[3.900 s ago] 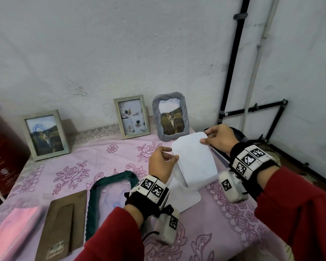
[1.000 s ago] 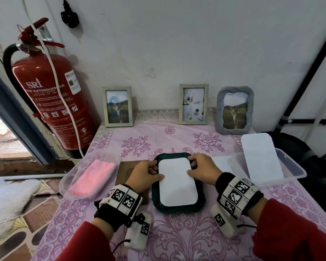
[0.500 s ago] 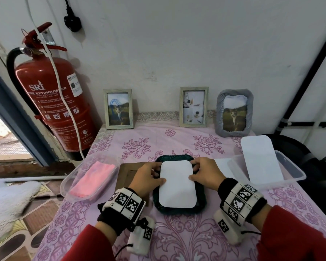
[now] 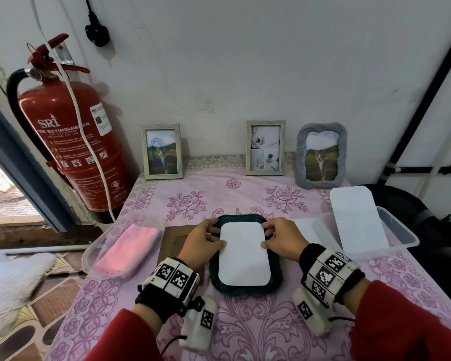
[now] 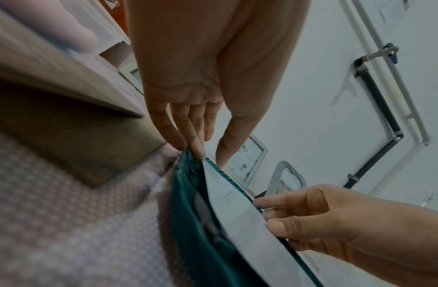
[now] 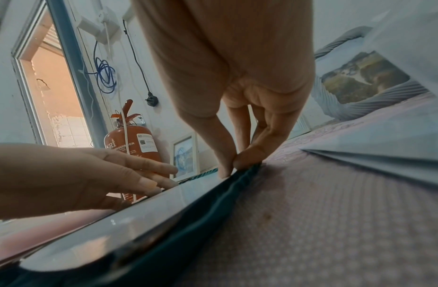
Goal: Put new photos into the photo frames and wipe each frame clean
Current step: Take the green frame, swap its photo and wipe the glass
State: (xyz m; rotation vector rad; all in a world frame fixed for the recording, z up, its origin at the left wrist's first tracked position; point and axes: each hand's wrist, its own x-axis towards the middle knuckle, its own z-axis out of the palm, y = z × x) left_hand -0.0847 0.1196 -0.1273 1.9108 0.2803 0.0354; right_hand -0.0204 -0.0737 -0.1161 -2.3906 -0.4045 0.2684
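A dark green photo frame [image 4: 245, 287] lies flat on the pink flowered tablecloth in front of me. A white photo [image 4: 242, 254], blank side up, rests in its opening. My left hand [image 4: 206, 241] holds the frame's upper left corner, fingers on the rim [image 5: 188, 147] and thumb on the photo's left edge. My right hand [image 4: 276, 238] pinches the upper right rim [image 6: 237, 165], thumb on the photo's right edge. Both wrists rest near the table. The frame's front side is hidden.
Two pale frames [image 4: 162, 151] [image 4: 265, 147] and a grey frame [image 4: 321, 158] stand against the wall. A brown backing board [image 4: 175, 238] lies left of the green frame. A clear tub [image 4: 89, 256] holds a pink cloth [image 4: 125, 247]. Another tub [image 4: 404, 238] holds white photos [image 4: 357, 220]. A fire extinguisher [image 4: 71, 142] stands at left.
Earlier I held the white photo up in both hands; it now lies in the green frame. Over the last second my fingers slid up to the frame's top corners.
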